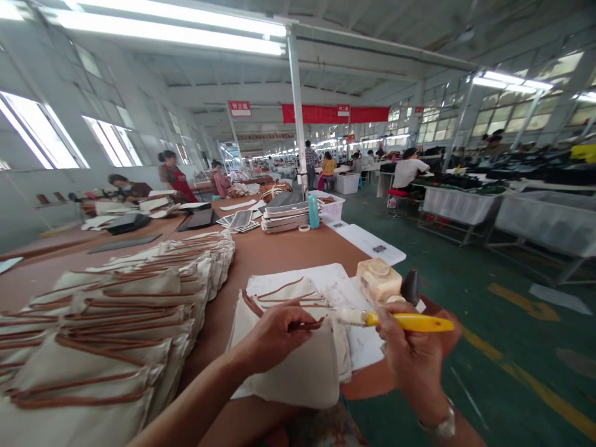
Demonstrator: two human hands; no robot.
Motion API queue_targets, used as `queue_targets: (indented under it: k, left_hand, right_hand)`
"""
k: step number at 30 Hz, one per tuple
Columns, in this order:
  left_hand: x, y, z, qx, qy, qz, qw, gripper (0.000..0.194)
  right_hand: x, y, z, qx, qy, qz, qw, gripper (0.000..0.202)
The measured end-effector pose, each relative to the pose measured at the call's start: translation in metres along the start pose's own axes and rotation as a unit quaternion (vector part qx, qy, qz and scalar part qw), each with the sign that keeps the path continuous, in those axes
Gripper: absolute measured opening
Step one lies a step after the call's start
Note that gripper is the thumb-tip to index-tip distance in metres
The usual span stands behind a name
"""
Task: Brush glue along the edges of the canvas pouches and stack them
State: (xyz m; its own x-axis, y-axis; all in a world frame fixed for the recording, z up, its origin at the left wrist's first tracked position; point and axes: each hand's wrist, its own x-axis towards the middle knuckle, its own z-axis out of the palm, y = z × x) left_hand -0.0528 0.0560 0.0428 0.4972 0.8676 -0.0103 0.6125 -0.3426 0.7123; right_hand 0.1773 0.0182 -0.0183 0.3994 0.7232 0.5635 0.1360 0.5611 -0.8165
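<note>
My right hand (412,354) grips a paintbrush (414,322) with a yellow handle, its pale bristles pointing left over the work. In my left hand (277,335), thumb and fingers pinch the brown edge strip of a beige fabric piece (298,372). That piece lies on top of several similar ones, on white paper (326,273) at the table's near edge. The bristles are close to the piece's right corner; whether they touch it I cannot tell. Just beyond my right hand stands a stained, cream-coloured plastic container (378,279), with a dark cone-shaped object (410,287) beside it.
Rows of overlapping beige pieces with brown strips (116,323) cover the brown table's left side. Farther back are stacked grey panels (286,217), a turquoise bottle (313,211) and a tape roll (304,228). White bins (460,205) and seated workers are to the right.
</note>
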Motion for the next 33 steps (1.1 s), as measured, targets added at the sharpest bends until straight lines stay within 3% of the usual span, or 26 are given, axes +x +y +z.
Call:
queue_targets:
  k: [3,7,9,12,14,17,20,23,27,29,33]
  left_hand:
    - [-0.010,-0.002,0.003,-0.001,0.020,0.008,1.000,0.021]
    - [-0.024,-0.001,0.006,-0.009,0.039,0.031,0.999,0.019]
    - [-0.032,0.000,0.007,-0.019,0.044,0.046,0.998,0.016]
    - [-0.044,0.003,0.012,-0.018,0.076,0.085,0.993,0.015]
    - [-0.050,0.004,0.017,0.007,0.108,0.126,0.986,0.014]
    - [-0.057,0.007,0.026,0.075,0.145,0.201,0.966,0.014]
    - [-0.062,0.008,0.030,0.136,0.173,0.250,0.943,0.016]
    - [-0.066,0.007,0.031,0.186,0.185,0.262,0.929,0.018]
    - [-0.068,0.009,0.031,0.223,0.186,0.266,0.919,0.023]
    - [-0.069,0.009,0.032,0.227,0.194,0.265,0.917,0.022]
    - [-0.071,0.004,0.033,0.234,0.203,0.245,0.919,0.020]
  right_hand:
    - [-0.006,-0.015,0.002,0.018,0.005,-0.040,0.999,0.011]
    - [-0.007,-0.021,0.004,-0.006,-0.065,-0.046,0.997,0.014]
    - [-0.002,-0.022,-0.002,-0.020,-0.038,-0.034,0.998,0.016]
    - [0.005,-0.024,-0.012,0.022,0.011,0.002,1.000,0.020]
    - [0.007,-0.025,-0.014,0.077,0.014,0.039,0.996,0.022]
    - [0.000,-0.024,-0.007,0.137,-0.019,0.103,0.985,0.021]
    - [-0.011,-0.029,-0.004,0.184,-0.089,0.172,0.964,0.019]
    - [-0.014,-0.038,-0.011,0.202,-0.129,0.205,0.949,0.020]
    - [-0.010,-0.043,-0.019,0.176,-0.064,0.145,0.972,0.018]
    - [-0.012,-0.041,-0.016,0.168,-0.064,0.137,0.974,0.016]
    - [-0.020,-0.046,-0.010,0.202,-0.119,0.210,0.949,0.023]
